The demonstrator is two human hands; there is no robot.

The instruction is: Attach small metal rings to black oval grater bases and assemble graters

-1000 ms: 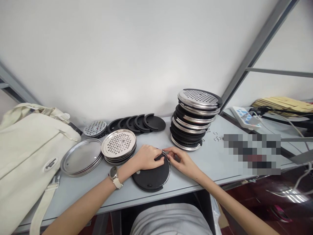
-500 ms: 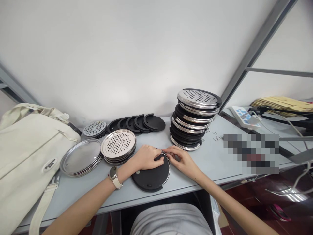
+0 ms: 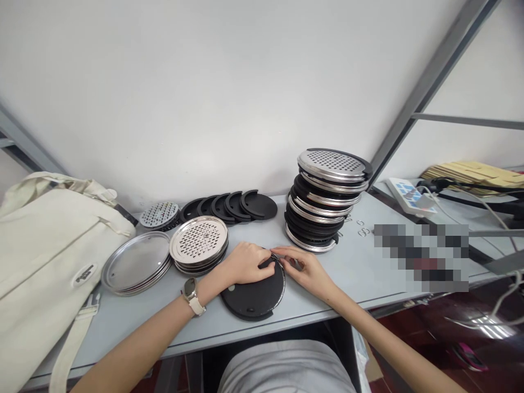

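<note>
A black round disc [image 3: 251,297] lies flat on the table in front of me, with a thin shiny line along its right edge. My left hand [image 3: 248,263] rests over its upper part, fingers curled in at the far right rim. From the right, my right hand [image 3: 305,270] pinches the same stretch of rim, fingertips close to those of the left. What exactly lies between the fingertips is hidden. Beside my left wrist stands a stack of perforated metal discs [image 3: 199,240]. Plain metal discs [image 3: 137,262] are piled further left.
Several black notched discs [image 3: 262,206] overlap along the wall. A tall stack of black and metal discs [image 3: 319,204] stands at right, near small metal rings [image 3: 363,232]. Perforated grey discs [image 3: 159,214] sit at back left. A cream bag [image 3: 53,262] covers the left end.
Almost nothing differs. Both hands stay at the disc's far right rim, with at most a tiny shift of the right fingers; the view has drifted very slightly.
</note>
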